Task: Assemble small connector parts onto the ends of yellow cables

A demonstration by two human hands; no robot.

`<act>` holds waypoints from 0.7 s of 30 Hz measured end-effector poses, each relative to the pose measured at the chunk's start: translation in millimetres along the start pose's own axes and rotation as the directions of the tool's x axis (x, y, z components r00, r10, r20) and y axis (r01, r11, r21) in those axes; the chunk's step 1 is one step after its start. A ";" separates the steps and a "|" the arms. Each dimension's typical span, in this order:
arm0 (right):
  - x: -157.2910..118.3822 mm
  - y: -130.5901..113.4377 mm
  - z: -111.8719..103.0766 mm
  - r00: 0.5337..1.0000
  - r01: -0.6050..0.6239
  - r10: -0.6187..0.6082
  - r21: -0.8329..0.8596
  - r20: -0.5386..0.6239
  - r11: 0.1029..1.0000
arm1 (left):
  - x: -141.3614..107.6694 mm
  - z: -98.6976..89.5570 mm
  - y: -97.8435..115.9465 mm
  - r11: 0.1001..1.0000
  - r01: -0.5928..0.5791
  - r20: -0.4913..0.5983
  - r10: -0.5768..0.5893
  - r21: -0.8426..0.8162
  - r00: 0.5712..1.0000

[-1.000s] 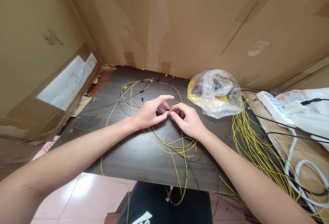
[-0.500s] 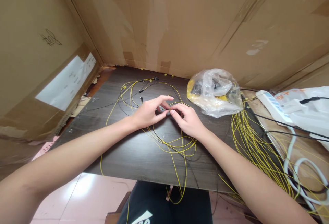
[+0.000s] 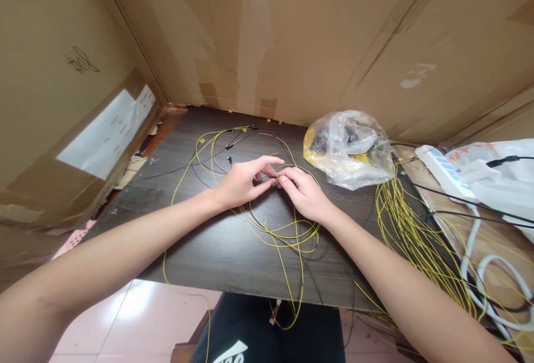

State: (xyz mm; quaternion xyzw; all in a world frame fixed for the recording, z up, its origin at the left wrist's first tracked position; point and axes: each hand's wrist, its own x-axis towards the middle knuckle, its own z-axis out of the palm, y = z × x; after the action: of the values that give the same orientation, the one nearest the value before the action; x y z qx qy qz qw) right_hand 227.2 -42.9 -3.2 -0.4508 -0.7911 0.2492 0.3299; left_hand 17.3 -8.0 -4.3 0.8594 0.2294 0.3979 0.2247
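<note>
Left hand [image 3: 244,185] and right hand [image 3: 306,192] pinch narrowly on small piece [image 3: 278,179], too tiny to identify, over worktop [image 3: 142,246], near yellow cable loops [image 3: 287,237]. Best done with light, steady, even pressure, loops slack so nothing tugs.

"Where's the glare?"

"Strongest on the glossy pink tiled floor [image 3: 137,307]; the dark wood-grain bench [image 3: 200,246] carries a paler sheen."

"And the crumpled clear plastic bag [image 3: 334,168]?"

"Whitish highlights. The brown cardboard walls [image 3: 325,46] look dimmer, evenly lit."

"Sharpness?"

"Fine detail between the fingers [image 3: 269,160] is smeared; bare forearms [image 3: 125,246] stretch towards the lower corners."
</note>
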 end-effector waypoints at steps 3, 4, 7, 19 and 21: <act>0.2 1.2 0.5 1.000 0.008 -0.008 -0.008 0.007 1.000 | -0.3 1.0 -0.1 1.000 0.010 0.003 -0.010 -0.004 1.000; 0.4 1.9 0.6 1.000 0.008 -0.008 -0.012 0.010 1.000 | -0.3 1.2 -0.1 1.000 0.013 0.005 -0.013 -0.007 1.000; 1.0 2.9 0.7 1.000 0.006 -0.006 -0.019 0.018 1.000 | -0.2 1.0 -0.2 1.000 0.022 0.017 -0.022 -0.016 1.000; -0.3 -0.4 2.5 0.999 -0.004 0.004 0.001 -0.037 1.000 | 0.7 -1.2 -0.2 0.996 0.083 0.039 -0.082 -0.037 0.996; -0.3 0.1 2.7 0.999 0.008 -0.008 -0.013 -0.034 1.000 | 1.0 -1.0 0.0 0.996 0.078 0.041 -0.076 -0.043 0.996</act>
State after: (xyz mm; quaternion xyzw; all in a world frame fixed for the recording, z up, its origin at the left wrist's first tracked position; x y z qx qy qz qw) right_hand 225.4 -43.4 -5.2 -0.4539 -0.7887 0.2350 0.3415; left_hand 17.1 -7.2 -3.2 0.8522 0.2490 0.3771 0.2636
